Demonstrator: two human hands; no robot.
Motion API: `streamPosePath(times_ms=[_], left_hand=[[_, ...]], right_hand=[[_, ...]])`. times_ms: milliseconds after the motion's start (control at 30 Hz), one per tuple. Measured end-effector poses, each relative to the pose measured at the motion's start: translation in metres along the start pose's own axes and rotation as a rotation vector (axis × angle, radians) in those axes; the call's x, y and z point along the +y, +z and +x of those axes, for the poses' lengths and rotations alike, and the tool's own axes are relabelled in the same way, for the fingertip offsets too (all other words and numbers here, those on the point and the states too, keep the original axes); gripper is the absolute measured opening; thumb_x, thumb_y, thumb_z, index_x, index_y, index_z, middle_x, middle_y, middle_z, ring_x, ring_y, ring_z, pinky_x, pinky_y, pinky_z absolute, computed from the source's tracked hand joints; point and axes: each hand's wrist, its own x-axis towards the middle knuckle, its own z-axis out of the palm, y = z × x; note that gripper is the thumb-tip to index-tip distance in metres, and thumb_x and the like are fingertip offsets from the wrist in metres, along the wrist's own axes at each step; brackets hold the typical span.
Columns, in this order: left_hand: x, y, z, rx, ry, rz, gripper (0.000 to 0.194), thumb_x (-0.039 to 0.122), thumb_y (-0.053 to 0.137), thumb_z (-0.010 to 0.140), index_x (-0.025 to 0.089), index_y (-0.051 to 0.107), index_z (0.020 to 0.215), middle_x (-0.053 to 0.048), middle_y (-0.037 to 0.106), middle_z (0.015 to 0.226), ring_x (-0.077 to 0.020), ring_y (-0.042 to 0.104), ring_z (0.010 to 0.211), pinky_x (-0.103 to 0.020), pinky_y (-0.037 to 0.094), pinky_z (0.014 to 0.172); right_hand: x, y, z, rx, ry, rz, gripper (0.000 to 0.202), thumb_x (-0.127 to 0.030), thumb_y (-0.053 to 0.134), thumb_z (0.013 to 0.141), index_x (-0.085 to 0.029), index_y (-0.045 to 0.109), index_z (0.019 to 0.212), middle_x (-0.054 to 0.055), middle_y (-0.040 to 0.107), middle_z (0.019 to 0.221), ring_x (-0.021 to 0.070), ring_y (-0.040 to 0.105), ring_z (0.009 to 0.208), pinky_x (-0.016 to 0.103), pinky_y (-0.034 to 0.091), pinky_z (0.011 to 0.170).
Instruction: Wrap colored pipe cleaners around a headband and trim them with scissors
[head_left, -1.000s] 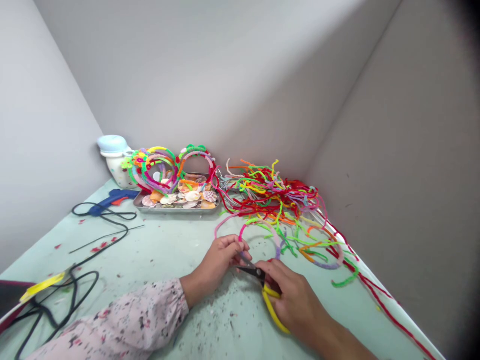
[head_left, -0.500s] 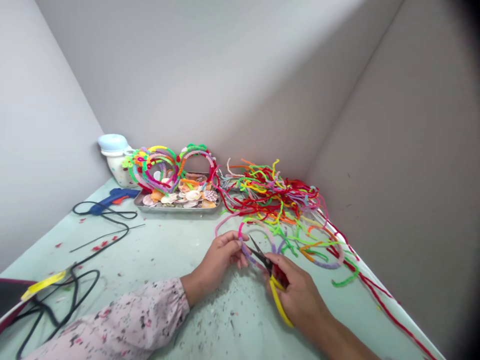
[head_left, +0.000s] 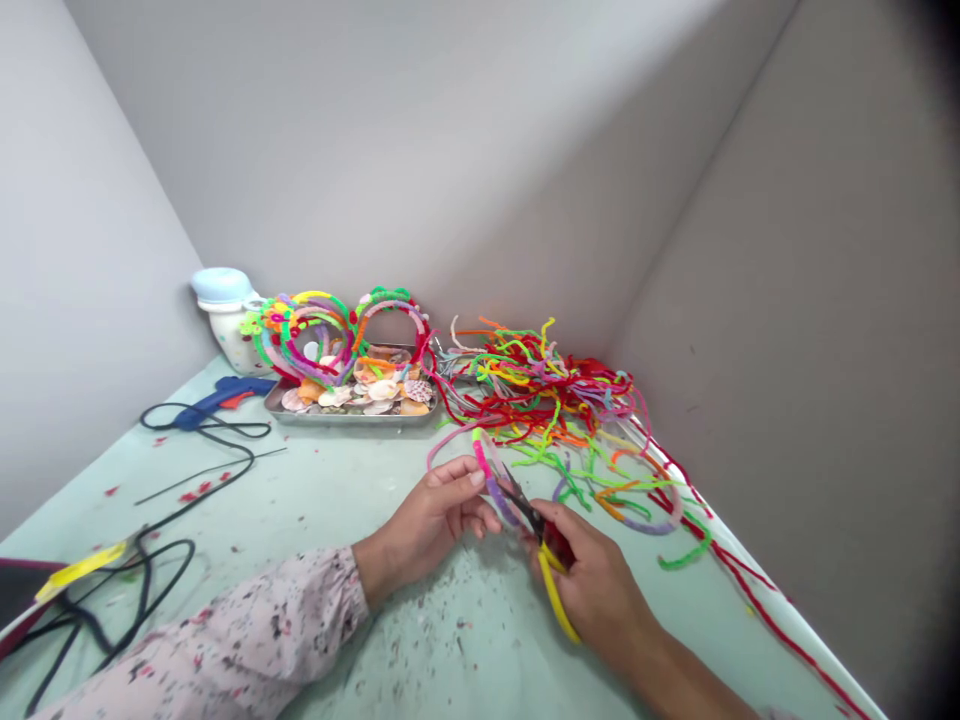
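Observation:
Between thumb and fingers, my left hand [head_left: 450,505] pinches a fuzzy pipe-cleaner headband [head_left: 491,478] in green, pink and purple. It is held up over the table and seen nearly edge-on. My right hand [head_left: 592,570] grips a pair of scissors [head_left: 553,585] with yellow and red handles. The dark blades point up and left, parted a little, and lie at the purple stretch of the headband. Whether anything is caught between the blades I cannot tell. Behind my hands spreads a tangled heap of pipe cleaners [head_left: 540,385] in many colours.
A metal tray [head_left: 352,420] of seashells stands at the back, with finished-looking headbands [head_left: 300,340] on it. To its left are a white cup with a blue lid [head_left: 225,315] and a blue glue gun [head_left: 202,408]. Black cord [head_left: 187,515] loops across the table's left side.
My left hand has turned the headband from an open ring shape to nearly edge-on. The scissors stay close against it, their blades now less widely parted.

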Motion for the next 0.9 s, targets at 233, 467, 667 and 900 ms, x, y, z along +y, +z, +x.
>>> streamPosePath(times_ms=[233,467,667,900], left_hand=[[0.006,0.006,-0.004,0.061,0.128,0.170,0.020,0.033,0.065,0.084,0.015,0.058,0.089,-0.005,0.070,0.080,-0.0083,0.061,0.053,-0.018,0.047,0.053],[0.001,0.022,-0.021,0.035,0.352,0.860,0.017,0.029,0.059,0.085,0.016,0.069,0.088,-0.003,0.065,0.071,-0.0132,0.057,0.064,-0.022,0.044,0.062],[-0.007,0.025,-0.029,-0.105,0.451,1.105,0.023,0.020,0.054,0.086,0.020,0.074,0.098,-0.007,0.069,0.077,-0.0151,0.058,0.065,-0.023,0.042,0.065],[-0.012,0.021,-0.029,-0.255,0.537,1.345,0.025,0.021,0.048,0.091,0.019,0.070,0.103,-0.010,0.071,0.085,-0.0189,0.063,0.077,-0.028,0.043,0.073]], right_hand=[[-0.004,-0.003,0.002,0.042,0.305,0.282,0.040,-0.042,0.065,0.080,-0.020,0.060,0.113,0.002,0.063,0.078,0.0154,0.059,0.066,0.026,0.051,0.062],[-0.003,-0.005,0.006,0.151,0.438,0.782,0.047,-0.050,0.067,0.077,-0.021,0.050,0.111,-0.002,0.060,0.076,0.0095,0.050,0.049,0.022,0.042,0.046],[-0.011,-0.013,0.004,0.151,0.350,0.908,0.040,-0.050,0.064,0.080,-0.022,0.049,0.104,-0.005,0.054,0.056,0.0113,0.048,0.048,0.022,0.041,0.047],[-0.008,-0.013,0.005,0.153,0.495,1.044,0.041,-0.037,0.073,0.076,-0.023,0.050,0.107,-0.006,0.056,0.069,0.0072,0.046,0.046,0.020,0.040,0.044]])
